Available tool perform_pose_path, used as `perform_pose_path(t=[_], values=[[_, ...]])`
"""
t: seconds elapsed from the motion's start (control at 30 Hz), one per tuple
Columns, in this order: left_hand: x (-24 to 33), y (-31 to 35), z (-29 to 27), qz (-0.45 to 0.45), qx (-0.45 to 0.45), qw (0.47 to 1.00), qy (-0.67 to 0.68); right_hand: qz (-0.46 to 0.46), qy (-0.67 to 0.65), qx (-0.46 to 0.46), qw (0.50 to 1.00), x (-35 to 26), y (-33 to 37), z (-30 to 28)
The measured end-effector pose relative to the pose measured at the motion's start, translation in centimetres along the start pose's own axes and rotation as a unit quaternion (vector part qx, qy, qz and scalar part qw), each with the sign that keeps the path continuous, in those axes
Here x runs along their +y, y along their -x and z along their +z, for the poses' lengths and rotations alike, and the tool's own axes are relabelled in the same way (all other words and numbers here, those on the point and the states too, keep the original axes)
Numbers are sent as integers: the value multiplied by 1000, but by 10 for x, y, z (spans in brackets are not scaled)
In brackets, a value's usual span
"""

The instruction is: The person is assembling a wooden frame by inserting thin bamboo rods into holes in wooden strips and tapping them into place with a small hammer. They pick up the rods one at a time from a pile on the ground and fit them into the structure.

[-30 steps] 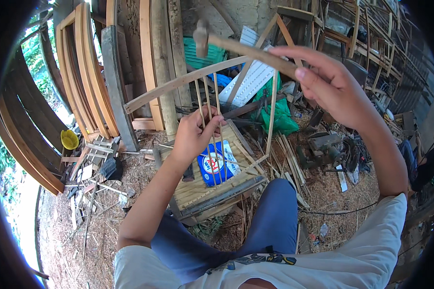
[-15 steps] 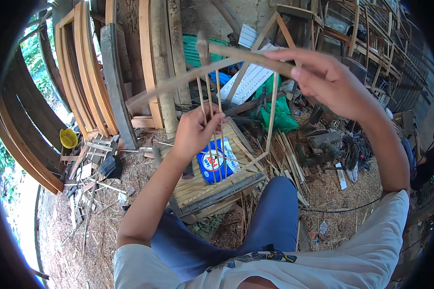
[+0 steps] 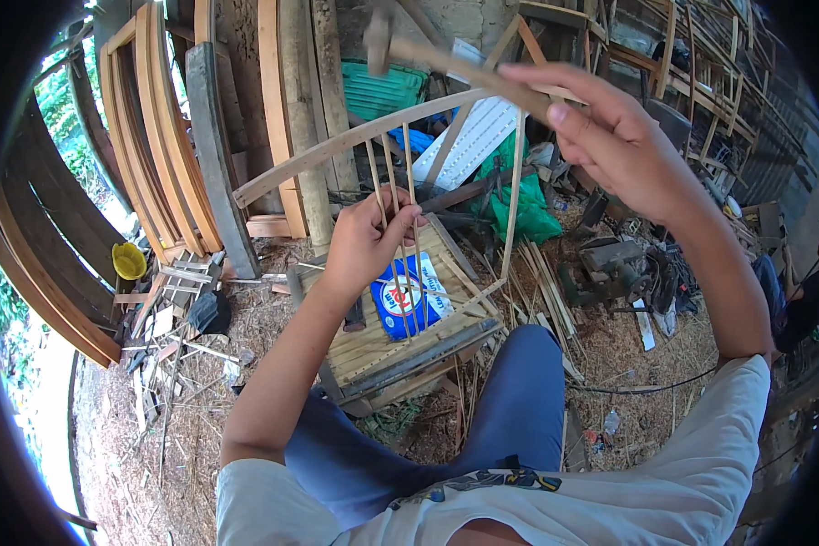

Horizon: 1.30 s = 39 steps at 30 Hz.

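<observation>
My right hand [image 3: 605, 136] is closed around the wooden handle of a hammer [image 3: 464, 68]. Its head is up in the air beyond a curved wooden rail [image 3: 328, 153]. Thin upright rods [image 3: 390, 177] run down from that rail to a lower strip, forming a light wooden frame. Around the middle of these rods, my left hand [image 3: 371, 232] is closed, thumb and fingers pinching them. Behind the rods, a blue and white plastic packet [image 3: 393, 305] lies on a low slatted wooden stool [image 3: 359, 355] in front of my knees.
Curved timber pieces [image 3: 168, 136] lean at the left near a yellow container [image 3: 129, 261]. Wood scraps [image 3: 177, 300] and thin sticks [image 3: 541, 282] litter the shavings-covered floor. A green plastic bag [image 3: 528, 209] lies beyond the stool. Dark machinery [image 3: 610, 264] stands at right.
The hammer head has risen away from the curved rail. The rail, blurred before, now shows sharply. My left hand keeps its grip on the rods.
</observation>
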<state>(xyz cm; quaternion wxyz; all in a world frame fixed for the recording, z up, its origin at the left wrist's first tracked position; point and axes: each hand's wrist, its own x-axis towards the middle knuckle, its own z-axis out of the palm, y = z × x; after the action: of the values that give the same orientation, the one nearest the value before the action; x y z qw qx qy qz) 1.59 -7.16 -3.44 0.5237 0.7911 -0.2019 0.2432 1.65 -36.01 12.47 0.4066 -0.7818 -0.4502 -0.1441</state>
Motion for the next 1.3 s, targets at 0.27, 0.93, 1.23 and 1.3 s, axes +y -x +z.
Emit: perform_pose_path(t=[0.27,0.93,1.23,1.3], values=[[-8,-1,-4,6,2,1000,-18,70,-151,-39,985,-8,4,-11],[-10,0,-4,12,0,1000,1,-7,-11,-2,1000,35,16,25],[-6,-4,-10,10,-9,1000,-22,192,-237,235,923,163,127,193],[-10,-4,-8,17,-3,1000,-18,181,-221,257,923,210,132,223]])
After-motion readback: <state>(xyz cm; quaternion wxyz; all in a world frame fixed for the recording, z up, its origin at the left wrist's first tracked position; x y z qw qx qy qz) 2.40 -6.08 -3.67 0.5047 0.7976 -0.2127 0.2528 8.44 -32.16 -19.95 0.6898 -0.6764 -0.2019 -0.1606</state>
